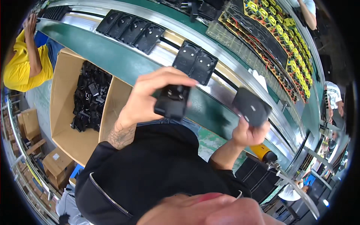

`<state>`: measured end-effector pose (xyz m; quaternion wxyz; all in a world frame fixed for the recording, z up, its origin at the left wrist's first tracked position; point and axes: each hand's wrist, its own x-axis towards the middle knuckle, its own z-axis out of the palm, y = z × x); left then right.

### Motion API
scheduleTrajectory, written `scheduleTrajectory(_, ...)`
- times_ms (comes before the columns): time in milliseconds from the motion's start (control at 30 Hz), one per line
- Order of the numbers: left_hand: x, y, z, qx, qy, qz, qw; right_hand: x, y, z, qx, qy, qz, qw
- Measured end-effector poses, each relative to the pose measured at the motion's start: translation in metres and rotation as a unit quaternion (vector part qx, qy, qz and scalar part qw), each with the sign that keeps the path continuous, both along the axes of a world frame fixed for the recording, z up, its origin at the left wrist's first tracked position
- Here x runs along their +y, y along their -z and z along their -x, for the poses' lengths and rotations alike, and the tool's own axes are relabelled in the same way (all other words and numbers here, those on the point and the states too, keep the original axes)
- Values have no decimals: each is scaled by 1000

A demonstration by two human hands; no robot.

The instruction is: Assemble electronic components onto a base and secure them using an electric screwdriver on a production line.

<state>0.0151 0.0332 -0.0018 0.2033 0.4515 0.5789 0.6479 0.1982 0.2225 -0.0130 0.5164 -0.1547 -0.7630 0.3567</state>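
Observation:
My left hand is closed around a small black plastic housing, which has small metal parts in its upper end. Thumb and fingers grip it from either side, above the near edge of the workbench. In my right hand is a flat, squarish black plastic cover with a small shiny mark near its middle. The fingers pinch its lower edge and hold it tilted, apart from the housing. Just beyond my left hand, a pair of black plastic shells with silver screws lies on the metal conveyor track.
More black shells line the track farther left. A cardboard box full of small black parts stands at my left. Circuit boards with yellow components fill the far right. A yellow power tool is beside my right forearm. A co-worker in yellow is at far left.

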Motion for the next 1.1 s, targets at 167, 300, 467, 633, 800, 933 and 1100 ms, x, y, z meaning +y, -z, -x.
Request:
scheduleTrajectory(167,-2,2,-1,89,-142,28,985,30,4,26,-178,-84,-237,951)
scheduleTrajectory(300,-2,-1,-3,110,-161,38,980,30,-11,38,-250,-136,-276,918)
scheduleTrajectory(467,-5,-5,-3,118,-152,48,980,22,-30,41,-266,-116,-269,918)
scheduleTrajectory(633,-8,-4,-6,119,-156,68,978,9,-36,40,-253,-42,-168,952)
scheduleTrajectory(800,-7,-3,-9,165,-173,115,964,-6,-37,69,-362,48,-93,926)
scheduleTrajectory(933,-10,-1,-10,213,-180,142,950,-9,-34,82,-445,80,-88,888)
scheduleTrajectory(1100,-14,-1,-8,231,-209,154,938,-17,-51,71,-251,7,-74,965)
